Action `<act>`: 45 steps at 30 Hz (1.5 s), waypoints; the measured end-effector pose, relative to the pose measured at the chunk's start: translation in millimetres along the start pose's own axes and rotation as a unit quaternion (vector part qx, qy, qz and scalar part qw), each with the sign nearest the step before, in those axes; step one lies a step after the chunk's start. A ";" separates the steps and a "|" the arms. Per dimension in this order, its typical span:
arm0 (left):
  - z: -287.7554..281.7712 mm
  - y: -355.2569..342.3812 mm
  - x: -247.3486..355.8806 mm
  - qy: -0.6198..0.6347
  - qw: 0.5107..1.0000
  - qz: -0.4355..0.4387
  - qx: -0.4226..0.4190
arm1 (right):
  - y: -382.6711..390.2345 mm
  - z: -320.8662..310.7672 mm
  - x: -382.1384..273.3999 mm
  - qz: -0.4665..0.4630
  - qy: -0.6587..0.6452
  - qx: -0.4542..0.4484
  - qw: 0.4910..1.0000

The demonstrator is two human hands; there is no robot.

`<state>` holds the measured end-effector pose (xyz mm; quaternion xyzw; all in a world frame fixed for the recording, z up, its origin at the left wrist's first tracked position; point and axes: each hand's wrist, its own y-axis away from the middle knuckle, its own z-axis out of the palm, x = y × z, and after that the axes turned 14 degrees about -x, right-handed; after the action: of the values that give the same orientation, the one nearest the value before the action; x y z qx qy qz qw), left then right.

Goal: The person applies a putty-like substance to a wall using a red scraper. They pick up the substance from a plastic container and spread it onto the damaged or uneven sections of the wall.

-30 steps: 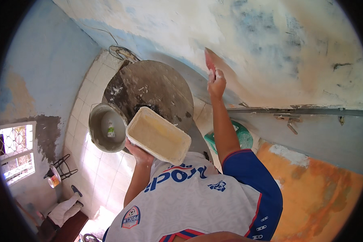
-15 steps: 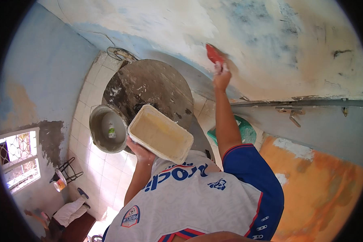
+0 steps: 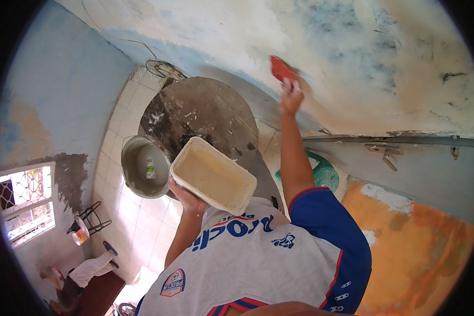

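My left hand (image 3: 188, 199) grips the near left side of an off-white rectangular tub (image 3: 214, 174), caked round its rim and holding a pale paste. My right arm reaches up to the patchy blue and cream wall (image 3: 321, 58). There my right hand (image 3: 291, 99) is closed round a red scraper (image 3: 282, 68), whose flat red part lies at the wall. Motion blurs its edge, so I cannot tell whether it touches. The fingers are smeared with white. Just left of the tub is a round grey bucket (image 3: 133, 176) with a small white and green container (image 3: 150, 169) in it.
A stained round tabletop (image 3: 210, 105) stands beyond the tub. Below my right arm is a green plastic object (image 3: 325, 176). A grey door (image 3: 426, 158) is at right, above an orange wall (image 3: 421, 231). A person (image 3: 71, 287) sits at lower left, near a window (image 3: 29, 203).
The whole view has shifted slightly right. The seated person at lower left has changed posture and shows more. My right hand stays at nearly the same place, still with the red scraper.
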<state>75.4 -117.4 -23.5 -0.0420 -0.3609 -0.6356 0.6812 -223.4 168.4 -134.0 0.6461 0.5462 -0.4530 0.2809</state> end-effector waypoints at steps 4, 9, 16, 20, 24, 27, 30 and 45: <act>-6.7 -3.4 -0.6 0.074 0.994 0.010 -0.081 | 43.5 -29.6 -2.6 -0.014 -0.132 0.056 0.990; -4.2 -9.9 2.0 0.040 0.998 -0.006 -0.057 | 11.8 21.8 -21.2 -0.188 0.095 -0.019 0.977; -3.5 -9.7 2.2 0.025 0.998 0.035 -0.049 | 26.6 -10.5 -11.1 -0.013 -0.096 0.108 0.989; 0.4 -10.7 5.3 0.027 0.999 0.017 -0.006 | 47.7 -7.4 -31.1 -0.108 -0.004 0.067 0.992; -3.4 -17.2 8.7 0.024 0.999 0.006 -0.036 | 10.5 44.2 -23.2 -0.163 0.127 0.005 0.978; -1.5 -18.0 9.5 -0.054 0.997 0.034 -0.033 | -2.9 28.6 -2.6 -0.052 0.061 0.028 0.996; -8.7 -15.4 9.6 -0.002 0.999 0.033 -0.038 | 26.7 -15.1 -27.3 -0.014 -0.121 0.099 0.988; 3.7 -26.7 16.6 0.035 0.997 0.043 -0.059 | 24.2 3.5 -31.5 -0.012 -0.107 0.081 0.991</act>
<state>48.7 -134.4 -22.4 -0.0754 -0.2962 -0.6274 0.7162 -200.9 145.3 -110.6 0.6079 0.4827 -0.5653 0.2789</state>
